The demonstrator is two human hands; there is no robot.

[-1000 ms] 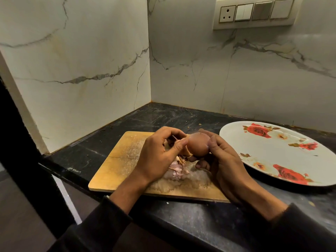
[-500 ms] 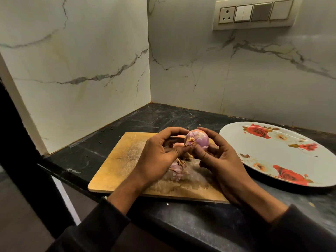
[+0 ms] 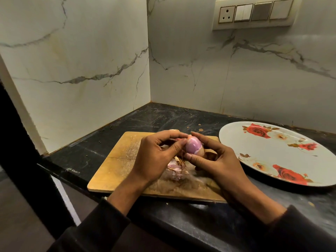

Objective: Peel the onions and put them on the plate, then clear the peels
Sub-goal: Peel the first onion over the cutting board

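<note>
Above the wooden cutting board near the counter's front edge, both hands meet around one onion. The right hand grips it between thumb and fingers, while the left hand pinches at its left side, apparently working loose skin. Most of the onion shows bare purple flesh, so peeling looks nearly finished. A pile of peels lies on the board beneath the hands. The rose-patterned plate, toward the right edge, holds no onion yet; plating and clearing the peels remain.
</note>
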